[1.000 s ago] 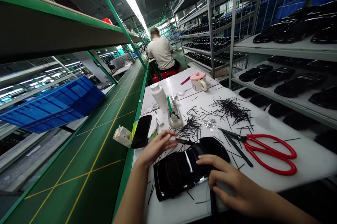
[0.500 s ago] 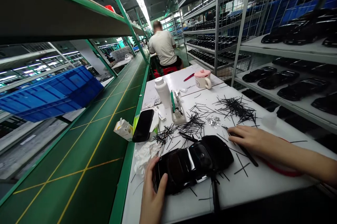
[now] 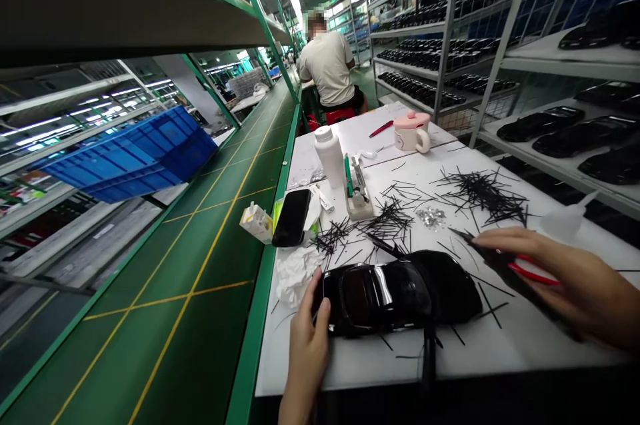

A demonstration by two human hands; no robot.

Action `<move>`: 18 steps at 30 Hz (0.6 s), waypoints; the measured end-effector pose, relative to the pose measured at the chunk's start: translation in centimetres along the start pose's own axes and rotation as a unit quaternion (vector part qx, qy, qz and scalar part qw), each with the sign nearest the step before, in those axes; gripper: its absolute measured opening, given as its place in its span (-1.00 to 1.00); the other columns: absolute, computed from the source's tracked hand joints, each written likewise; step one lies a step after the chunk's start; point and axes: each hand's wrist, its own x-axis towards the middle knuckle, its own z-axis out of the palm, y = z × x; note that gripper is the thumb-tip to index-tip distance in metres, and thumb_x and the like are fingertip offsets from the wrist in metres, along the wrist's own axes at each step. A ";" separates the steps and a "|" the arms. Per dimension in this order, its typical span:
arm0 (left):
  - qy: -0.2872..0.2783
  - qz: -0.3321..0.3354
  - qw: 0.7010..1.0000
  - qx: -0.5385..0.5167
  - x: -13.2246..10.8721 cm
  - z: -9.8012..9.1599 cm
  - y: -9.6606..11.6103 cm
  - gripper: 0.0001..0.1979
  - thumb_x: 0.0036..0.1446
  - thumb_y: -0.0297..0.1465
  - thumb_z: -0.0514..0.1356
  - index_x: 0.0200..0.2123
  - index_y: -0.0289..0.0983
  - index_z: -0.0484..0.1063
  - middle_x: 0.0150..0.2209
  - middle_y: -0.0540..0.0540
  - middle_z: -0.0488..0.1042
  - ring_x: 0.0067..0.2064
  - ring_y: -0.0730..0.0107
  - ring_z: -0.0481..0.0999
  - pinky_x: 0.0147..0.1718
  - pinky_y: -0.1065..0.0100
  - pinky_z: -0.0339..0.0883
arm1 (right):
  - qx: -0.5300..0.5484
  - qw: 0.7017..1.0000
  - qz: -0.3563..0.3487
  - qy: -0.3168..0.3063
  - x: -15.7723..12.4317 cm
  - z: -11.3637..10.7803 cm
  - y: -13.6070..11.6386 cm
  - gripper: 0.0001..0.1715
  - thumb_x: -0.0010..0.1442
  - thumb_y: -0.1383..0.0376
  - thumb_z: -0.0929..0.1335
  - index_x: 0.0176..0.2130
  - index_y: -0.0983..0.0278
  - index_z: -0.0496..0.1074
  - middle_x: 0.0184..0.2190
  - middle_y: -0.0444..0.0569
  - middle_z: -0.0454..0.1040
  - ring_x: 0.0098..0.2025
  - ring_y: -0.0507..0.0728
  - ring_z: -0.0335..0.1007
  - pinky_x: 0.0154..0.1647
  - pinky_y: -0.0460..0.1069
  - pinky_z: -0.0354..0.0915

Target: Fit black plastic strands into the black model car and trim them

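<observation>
Head view. My left hand (image 3: pixel 307 345) is closed around the near end of the black model car (image 3: pixel 395 292), with the fingers and thumb against its body. The car lies lengthwise across the white work table (image 3: pixel 350 372), close to the table's near edge. A black strip (image 3: pixel 429 345) hangs down from the car's near side.

My right hand (image 3: pixel 565 272) is closed on the red-handled scissors (image 3: pixel 533 274), with the dark blades pointing toward the car. The blade tips are just beside the car, not touching it.

Loose black bristles (image 3: pixel 483 190) lie in scattered piles across the table, around and beyond the car. Silver flakes (image 3: pixel 430 216) lie among them. Crumpled white tissue (image 3: pixel 295 275) touches the area beside my left hand.

Farther along the table are a black phone (image 3: pixel 293 217), a small carton (image 3: pixel 257 222), a white plastic bottle (image 3: pixel 330 155), a metal-and-white tool holder (image 3: pixel 359 188), a pink-lidded mug (image 3: pixel 413 132), a red pen (image 3: pixel 381 128), and a clear squeeze bottle (image 3: pixel 563 222).

A green conveyor belt (image 3: pixel 200 265) runs along the left. Wire shelves (image 3: pixel 585 135) carrying black model cars stand on the right. A co-worker (image 3: pixel 327 65) sits ahead on a red stool (image 3: pixel 340 118).
</observation>
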 end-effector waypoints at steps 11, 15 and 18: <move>0.007 0.037 0.999 -0.026 0.4 0.6 0.2 -0.56 0.33 -0.27 0.05 0.23 -0.24 0.32 0.27 -0.12 0.32 0.34 0.26 0.23 0.34 0.19 0.09 | 0.358 0.928 0.044 -0.089 1.6 5.5 -8.7 -0.88 0.28 0.41 0.36 -0.18 0.21 0.37 -0.23 -0.03 0.51 -0.08 0.10 0.52 -0.07 -0.07 0.44; 0.006 0.038 0.999 -0.030 0.4 0.6 0.2 -0.56 0.32 -0.28 0.05 0.22 -0.23 0.32 0.27 -0.12 0.33 0.33 0.27 0.25 0.32 0.22 0.12 | 0.346 0.926 0.086 -0.127 1.1 5.7 -8.7 -0.96 0.30 0.35 0.36 -0.22 0.21 0.37 -0.22 -0.02 0.49 -0.01 0.11 0.50 -0.12 -0.11 0.43; 0.007 0.039 0.999 -0.030 0.5 0.7 0.3 -0.57 0.32 -0.28 0.06 0.21 -0.23 0.32 0.26 -0.12 0.34 0.32 0.27 0.26 0.31 0.21 0.14 | 0.351 0.922 0.091 -0.133 1.0 5.6 -8.7 -0.96 0.30 0.31 0.36 -0.22 0.23 0.38 -0.24 -0.01 0.50 -0.06 0.11 0.52 -0.12 -0.09 0.44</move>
